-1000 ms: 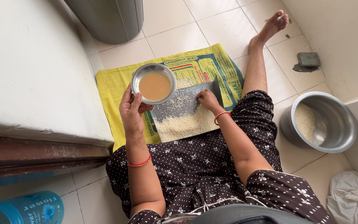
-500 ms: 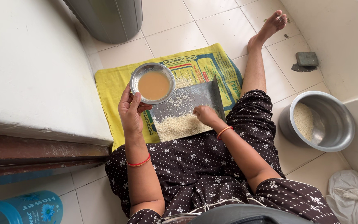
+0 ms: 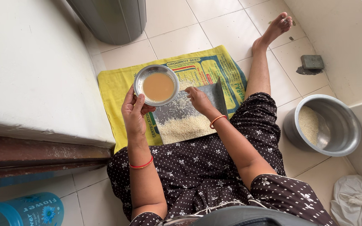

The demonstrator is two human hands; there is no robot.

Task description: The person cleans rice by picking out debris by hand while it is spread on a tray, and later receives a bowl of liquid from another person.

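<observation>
My left hand holds a small steel bowl of light brown liquid by its near rim, above a yellow woven sack spread on the tiled floor. A flat steel tray lies on the sack against my lap, with a heap of white grains at its near end. My right hand rests on the tray's middle, fingers bent down onto scattered grains. My right leg stretches out past the sack's right edge.
A steel pot with white grains inside stands on the floor at the right. A white tied bag lies at the lower right. A grey bin stands at the back, a white slab at the left, a blue jar at the lower left.
My right hand has slid from the tray's upper right down toward its middle over the grains. The left hand and bowl have stayed put.
</observation>
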